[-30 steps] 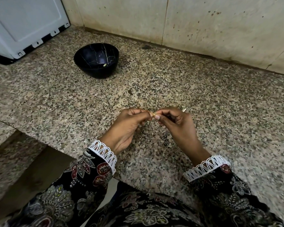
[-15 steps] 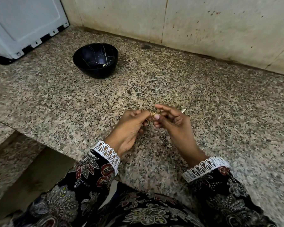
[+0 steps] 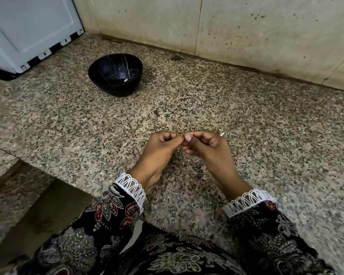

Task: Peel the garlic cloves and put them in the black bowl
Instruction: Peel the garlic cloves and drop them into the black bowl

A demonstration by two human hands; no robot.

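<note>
My left hand [image 3: 160, 147] and my right hand [image 3: 205, 145] meet fingertip to fingertip low over the speckled granite counter [image 3: 246, 120]. Together they pinch a small garlic clove [image 3: 182, 134], almost wholly hidden by the fingers; only a pale sliver shows. The black bowl [image 3: 99, 76] with thin gold veins stands at the back left, well apart from my hands. One pale peeled clove [image 3: 125, 80] lies in its bottom. A small pale scrap [image 3: 222, 133], perhaps peel or another clove, lies on the counter just beyond my right hand.
A white appliance [image 3: 28, 30] with a black base stands at the far left corner. A stained tiled wall [image 3: 226, 26] closes the back. The counter's front edge drops away at the lower left to a lower ledge [image 3: 14, 187].
My right fingers, spread half a second ago, have curled back in, with the thumb pressed to the clove. Both hands stay in the same spot above the counter.
</note>
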